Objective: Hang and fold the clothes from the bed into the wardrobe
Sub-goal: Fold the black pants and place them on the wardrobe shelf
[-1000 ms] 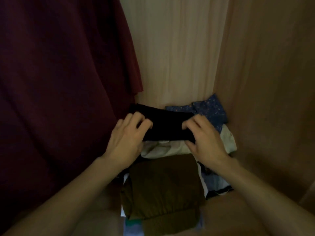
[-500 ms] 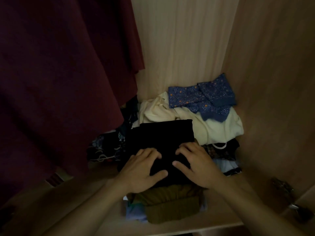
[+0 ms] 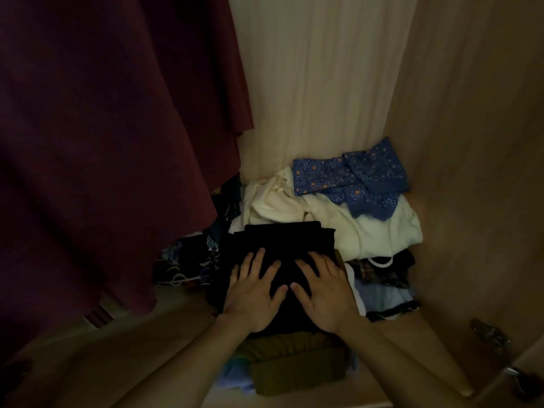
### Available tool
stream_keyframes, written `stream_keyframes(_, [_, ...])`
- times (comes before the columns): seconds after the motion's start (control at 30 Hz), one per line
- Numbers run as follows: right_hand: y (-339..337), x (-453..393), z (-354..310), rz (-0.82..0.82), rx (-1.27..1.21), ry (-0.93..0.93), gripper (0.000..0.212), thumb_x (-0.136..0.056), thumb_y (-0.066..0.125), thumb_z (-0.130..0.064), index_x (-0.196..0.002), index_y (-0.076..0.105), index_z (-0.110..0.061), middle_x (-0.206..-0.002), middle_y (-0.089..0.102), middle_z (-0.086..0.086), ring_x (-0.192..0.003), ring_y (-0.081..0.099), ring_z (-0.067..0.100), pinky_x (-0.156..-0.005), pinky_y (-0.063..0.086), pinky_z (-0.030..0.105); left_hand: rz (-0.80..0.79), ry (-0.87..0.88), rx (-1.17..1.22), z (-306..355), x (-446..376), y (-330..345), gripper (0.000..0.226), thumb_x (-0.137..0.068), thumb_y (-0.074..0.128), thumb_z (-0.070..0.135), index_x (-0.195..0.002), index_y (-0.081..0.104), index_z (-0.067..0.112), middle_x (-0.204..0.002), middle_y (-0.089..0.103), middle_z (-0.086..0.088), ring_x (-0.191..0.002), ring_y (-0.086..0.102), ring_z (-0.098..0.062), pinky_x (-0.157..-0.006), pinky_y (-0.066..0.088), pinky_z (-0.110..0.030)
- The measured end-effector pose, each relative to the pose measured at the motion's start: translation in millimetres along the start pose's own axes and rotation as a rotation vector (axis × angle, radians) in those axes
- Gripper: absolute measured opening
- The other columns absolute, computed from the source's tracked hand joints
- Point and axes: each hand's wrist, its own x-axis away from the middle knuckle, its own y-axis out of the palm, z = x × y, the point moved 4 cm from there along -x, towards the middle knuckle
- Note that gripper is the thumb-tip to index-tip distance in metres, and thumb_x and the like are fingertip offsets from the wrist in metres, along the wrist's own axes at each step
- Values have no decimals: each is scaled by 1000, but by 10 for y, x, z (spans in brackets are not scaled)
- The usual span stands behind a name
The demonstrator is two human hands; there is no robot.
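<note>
A folded black garment (image 3: 290,240) lies on top of a stack of folded clothes on the wardrobe shelf (image 3: 176,328). My left hand (image 3: 253,293) and my right hand (image 3: 325,293) both rest flat on it, fingers spread, pressing it down side by side. Under the black garment sits a folded olive-brown piece (image 3: 297,372), with light blue cloth beneath that.
Behind the stack lie a cream garment (image 3: 368,228) and a blue patterned cloth (image 3: 353,175). A dark patterned item (image 3: 191,260) lies to the left. A maroon garment (image 3: 103,142) hangs at left. The wardrobe's wooden side wall (image 3: 471,172) stands right, a metal hinge (image 3: 491,337) at lower right.
Both hands carried the black garment from the back toward the front, laid it on the olive-brown stack, and went from gripping its edges to pressing flat on it.
</note>
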Motion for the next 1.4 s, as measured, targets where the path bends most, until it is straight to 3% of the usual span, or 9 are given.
stream_keyframes(0.1, [-108,37,-31,-15,2,-18,61,-97,33,-57,-146,44,-22,-153,39,9,-136,41,29,-108,36,43,-12,9,-15,43,67,-145,65,-97,15,68,-155,2,42,-166,-13,2,-152,-9,-23,-123,-1,-51])
stream_keyframes(0.27, [-416,137,-208,37,55,-48,63,-98,26,-58,-145,46,-21,-153,39,10,-138,39,31,-109,34,43,121,46,49,87,308,-565,64,-97,20,68,-155,15,41,-167,-3,-1,-151,2,-25,-122,10,-49])
stream_keyframes(0.4, [-696,329,-335,73,107,-11,58,-98,33,-56,-145,45,-24,-153,38,8,-140,36,30,-108,34,43,165,98,85,138,552,-796,62,-97,21,67,-153,25,39,-166,6,0,-149,10,-24,-120,15,-47])
stream_keyframes(0.57, [-1018,708,-388,113,160,97,60,-96,26,-60,-143,45,-28,-150,39,4,-139,33,26,-106,32,44,214,151,218,209,893,-761,63,-95,18,68,-145,42,38,-163,20,3,-146,20,-23,-115,24,-46])
stream_keyframes(0.83, [-1495,1333,-559,98,209,175,52,-95,48,-55,-140,47,-28,-150,39,0,-138,33,22,-102,34,38,244,190,241,472,1381,-1035,52,-100,30,59,-143,44,35,-158,32,2,-141,30,-24,-109,31,-44])
stream_keyframes(1.07, [-1965,1948,-626,164,208,188,56,-93,46,-58,-141,44,-30,-147,41,-1,-135,37,23,-100,38,41,363,257,69,961,2094,-1476,51,-100,34,56,-142,47,31,-153,38,0,-138,33,-24,-106,32,-42])
stream_keyframes(1.2, [-2363,2534,-567,223,91,142,54,-92,54,-49,-139,47,-23,-140,46,3,-126,44,28,-101,43,45,359,270,56,1384,2532,-1696,46,-100,37,53,-138,52,29,-149,43,2,-134,38,-24,-102,37,-41])
stream_keyframes(1.4, [-2829,3625,-352,317,-14,9,49,-94,57,-40,-137,50,-17,-138,47,2,-126,46,21,-106,37,32,475,345,175,2165,3311,-1925,34,-100,47,44,-119,66,22,-120,63,2,-110,55,-24,-86,49,-39])
